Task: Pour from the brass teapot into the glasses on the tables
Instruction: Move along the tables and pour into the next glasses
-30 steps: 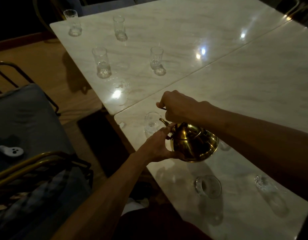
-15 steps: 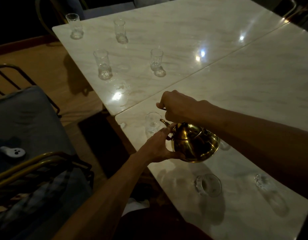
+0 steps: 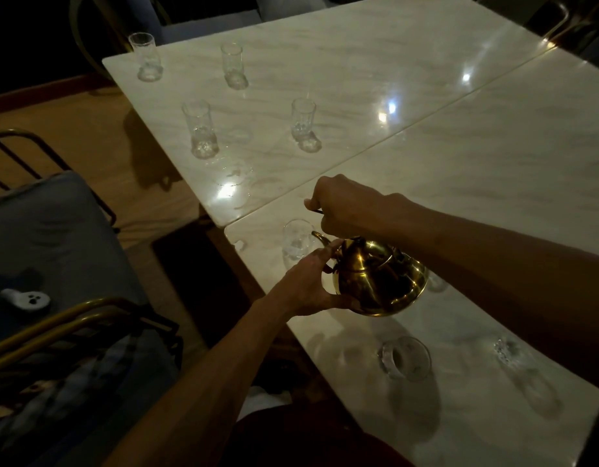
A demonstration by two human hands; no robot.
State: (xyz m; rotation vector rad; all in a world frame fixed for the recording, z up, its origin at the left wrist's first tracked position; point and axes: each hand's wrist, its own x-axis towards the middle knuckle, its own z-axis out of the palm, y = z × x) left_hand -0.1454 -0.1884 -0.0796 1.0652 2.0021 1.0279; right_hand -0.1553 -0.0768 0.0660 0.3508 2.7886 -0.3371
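my head view has tipped up slightly: the far table (image 3: pixel 359 45) and its glasses (image 3: pixel 199 129) now sit lower in frame.

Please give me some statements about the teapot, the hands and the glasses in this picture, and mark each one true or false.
1. Four glasses stand upright on the far table. True.
2. The brass teapot rests on the near table. False: the right hand and the left hand hold it above the table.
3. Its spout points toward the corner glass. True.
4. The left hand lies on the chair. False: it holds the teapot's body.
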